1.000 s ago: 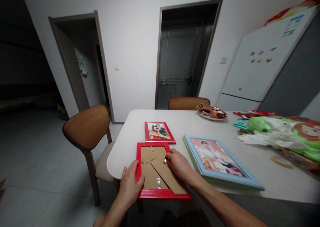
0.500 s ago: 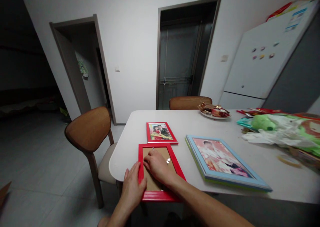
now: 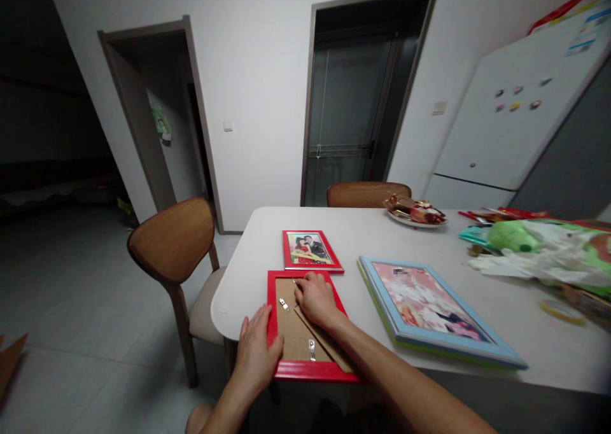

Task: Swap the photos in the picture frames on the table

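Observation:
A red picture frame [image 3: 317, 371] lies face down at the table's near edge, its brown backing board [image 3: 296, 329] showing with metal clips on it. My left hand [image 3: 258, 345] rests along the frame's left side, fingers stretched out and thumb over the edge. At the top of the backing, my right hand [image 3: 316, 299] has its fingers pinched together at a small metal clip [image 3: 296, 283]. A brown stand flap lies partly under my right forearm. Just behind is a second red frame [image 3: 312, 251], photo side up.
Stacked frames, a light blue one [image 3: 429, 307] on top, lie to the right. Farther off are a plate [image 3: 415, 221] of wrapped items, a green and white bundle [image 3: 539, 243] and a tape roll [image 3: 563, 312]. Wooden chairs [image 3: 174, 240] stand left and behind.
My right hand has moved from the left part of the backing up to its top clip. Clips at the left and bottom now show. The view has shifted slightly.

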Tool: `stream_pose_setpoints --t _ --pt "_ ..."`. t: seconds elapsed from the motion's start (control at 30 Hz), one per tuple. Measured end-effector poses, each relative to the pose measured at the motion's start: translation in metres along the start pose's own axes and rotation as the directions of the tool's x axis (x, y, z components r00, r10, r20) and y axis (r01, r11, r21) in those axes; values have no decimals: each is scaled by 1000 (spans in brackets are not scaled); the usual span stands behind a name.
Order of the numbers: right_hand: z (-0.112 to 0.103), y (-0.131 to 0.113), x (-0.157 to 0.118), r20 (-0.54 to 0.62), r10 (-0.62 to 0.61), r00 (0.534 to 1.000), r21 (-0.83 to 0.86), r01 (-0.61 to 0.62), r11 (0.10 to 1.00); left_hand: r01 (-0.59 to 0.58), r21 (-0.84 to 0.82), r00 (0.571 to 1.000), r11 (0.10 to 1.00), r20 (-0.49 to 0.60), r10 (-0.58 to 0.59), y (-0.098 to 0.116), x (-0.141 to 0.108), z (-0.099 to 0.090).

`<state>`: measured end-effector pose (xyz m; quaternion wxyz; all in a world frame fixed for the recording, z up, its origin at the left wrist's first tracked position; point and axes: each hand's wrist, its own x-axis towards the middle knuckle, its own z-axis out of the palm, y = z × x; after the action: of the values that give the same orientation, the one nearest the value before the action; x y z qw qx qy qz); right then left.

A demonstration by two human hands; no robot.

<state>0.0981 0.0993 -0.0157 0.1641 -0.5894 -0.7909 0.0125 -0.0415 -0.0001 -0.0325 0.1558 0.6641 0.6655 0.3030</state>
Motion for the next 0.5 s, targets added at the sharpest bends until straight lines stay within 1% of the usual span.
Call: stream_pose_setpoints --t 0.17,0.23,0.27,0.33,0.4,0.43,0.47,0.5 --pt "-8 -2 -4 19 -41 999 59 40 997 -17 -24 1000 1000 -13 17 -3 0 2" --pt "-17 3 -12 37 -93 995 153 86 985 -19 -35 1000 999 -19 18 -4 0 3" --pt "-22 6 -18 53 -147 988 217 132 967 -19 -35 1000 999 -20 19 -4 0 3" --pt "-34 16 -34 110 -294 949 347 240 907 -18 -31 1000 999 -16 17 -4 0 3" --pt "-45 24 -51 193 -414 890 431 302 850 -10 -20 1000 1000 -11 10 -2 0 2" --pt "-48 27 -58 228 -442 867 451 308 838 -8 -14 1000 1000 -8 7 -1 0 2" --pt "-51 28 -65 251 -451 857 462 303 833 -6 -7 1000 1000 -5 6 0 0 2" --pt "-52 27 -69 256 -451 855 469 298 832 -5 -1 1000 1000 -2 5 0 0 2"
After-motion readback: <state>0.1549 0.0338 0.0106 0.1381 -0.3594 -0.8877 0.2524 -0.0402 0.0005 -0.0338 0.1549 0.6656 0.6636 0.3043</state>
